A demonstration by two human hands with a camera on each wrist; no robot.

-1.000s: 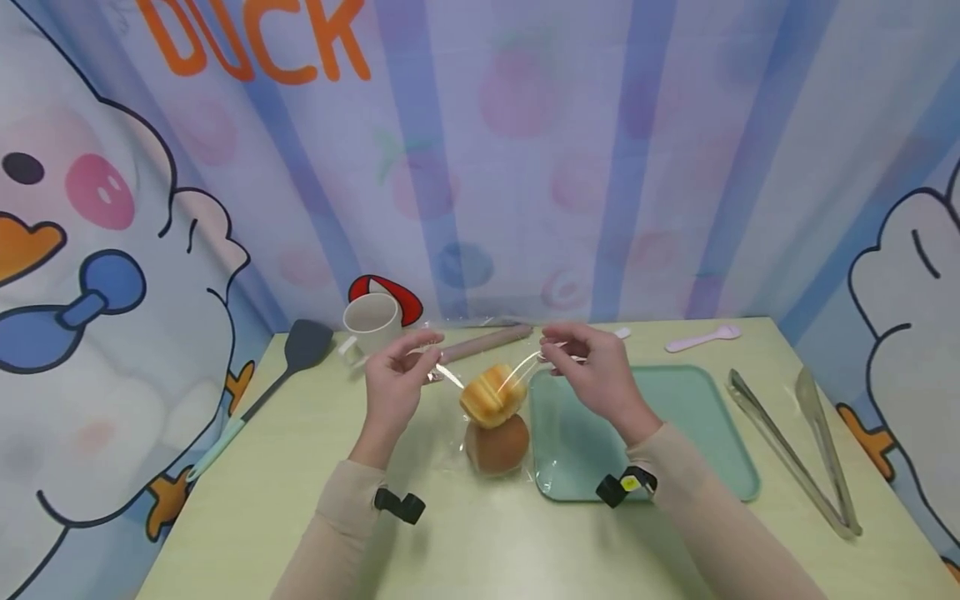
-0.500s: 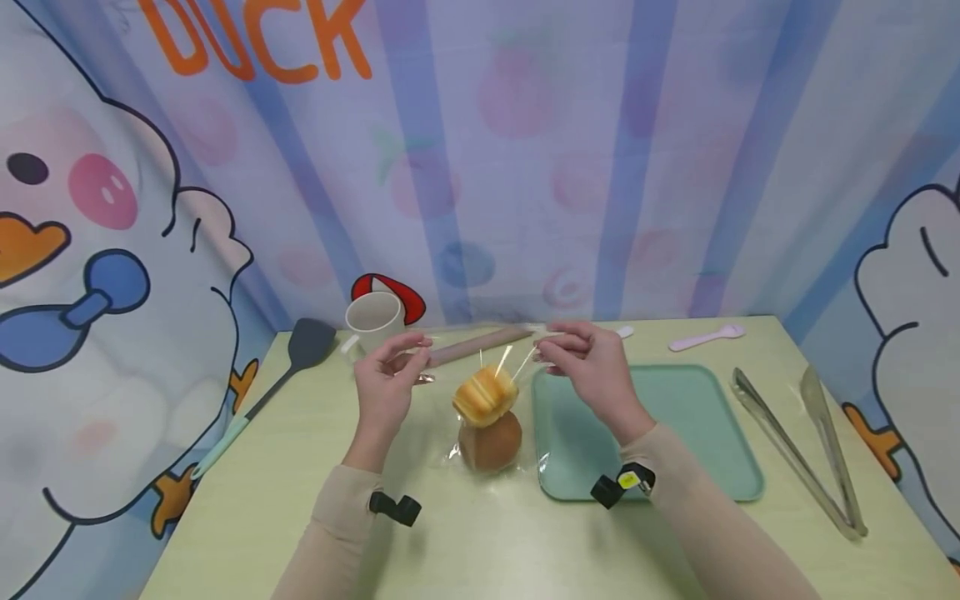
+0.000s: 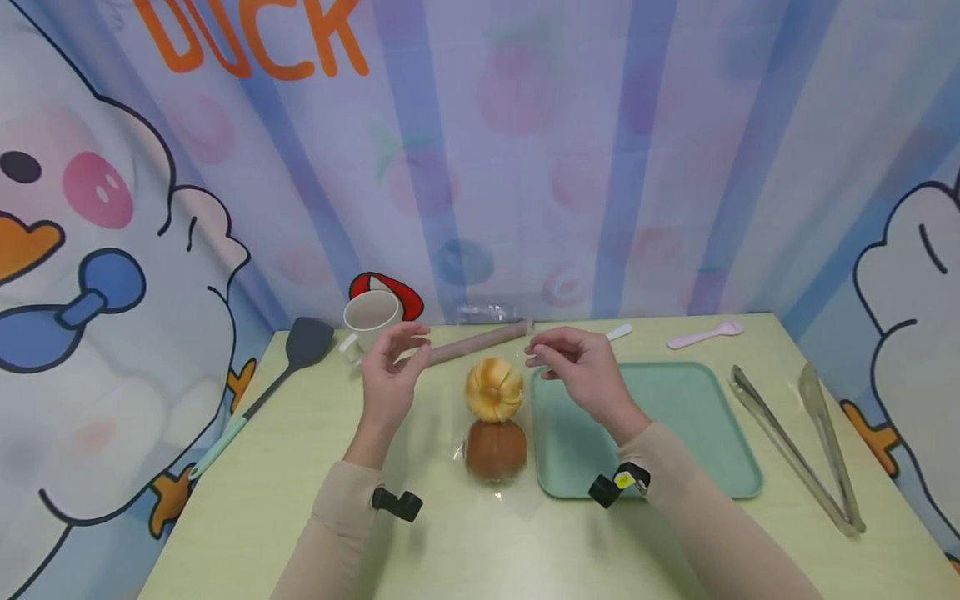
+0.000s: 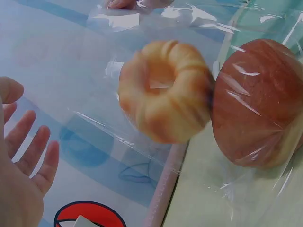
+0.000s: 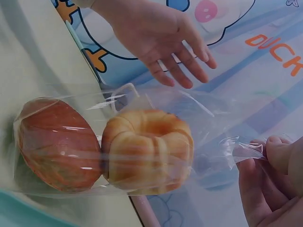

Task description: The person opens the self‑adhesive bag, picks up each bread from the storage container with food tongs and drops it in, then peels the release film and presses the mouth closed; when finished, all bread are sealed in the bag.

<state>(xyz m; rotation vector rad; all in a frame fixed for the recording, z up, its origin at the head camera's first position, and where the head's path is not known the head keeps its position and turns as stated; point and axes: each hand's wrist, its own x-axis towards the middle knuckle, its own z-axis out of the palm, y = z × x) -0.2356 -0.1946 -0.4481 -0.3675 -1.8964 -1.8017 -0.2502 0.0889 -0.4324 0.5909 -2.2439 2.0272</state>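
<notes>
A clear plastic bag [image 5: 208, 156] holds two breads. Inside it, a golden ring-shaped bread [image 3: 495, 390] sits right against a round brown bun [image 3: 496, 451]. My right hand [image 3: 585, 375] pinches the bag's gathered edge between thumb and fingers, clearest in the right wrist view. On the other side, my left hand [image 3: 390, 379] has its fingers spread and relaxed, apart from the bag. The left wrist view shows the ring bread's hole facing the camera.
A green tray [image 3: 697, 433] lies right of the bag, with metal tongs [image 3: 795, 450] beyond. Behind stand a white mug [image 3: 372, 312], a brownish rod [image 3: 480, 342], a white-handled utensil [image 3: 619, 332] and a pink spoon [image 3: 705, 335]. A dark spatula [image 3: 307, 343] lies left.
The bread at the top of the bag has turned so its ring shape shows. My left hand has come off the bag's edge; my right hand keeps its pinch.
</notes>
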